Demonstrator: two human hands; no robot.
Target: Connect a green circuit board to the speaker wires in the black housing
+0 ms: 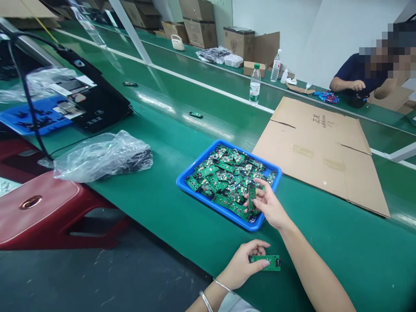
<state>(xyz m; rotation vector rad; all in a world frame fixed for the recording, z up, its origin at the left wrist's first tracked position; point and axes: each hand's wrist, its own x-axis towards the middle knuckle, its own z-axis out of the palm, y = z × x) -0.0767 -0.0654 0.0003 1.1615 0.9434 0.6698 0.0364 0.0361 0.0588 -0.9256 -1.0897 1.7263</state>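
Green workbench (pixel 156 208), cartons behind, left hand (pixel 242 266) pinching board (pixel 265 262), right hand (pixel 268 206) gripping another board (pixel 251 192).

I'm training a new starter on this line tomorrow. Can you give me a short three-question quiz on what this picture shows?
1. True or false: the left hand holds a green circuit board down on the green table.
2. Where is the right hand? A. on the flat cardboard; B. at the blue tray holding one board upright; C. on the water bottle.
3. What lies left of the tray, beside the red stool?

Key: 1 true. 2 B. 3 a crumpled clear plastic bag.
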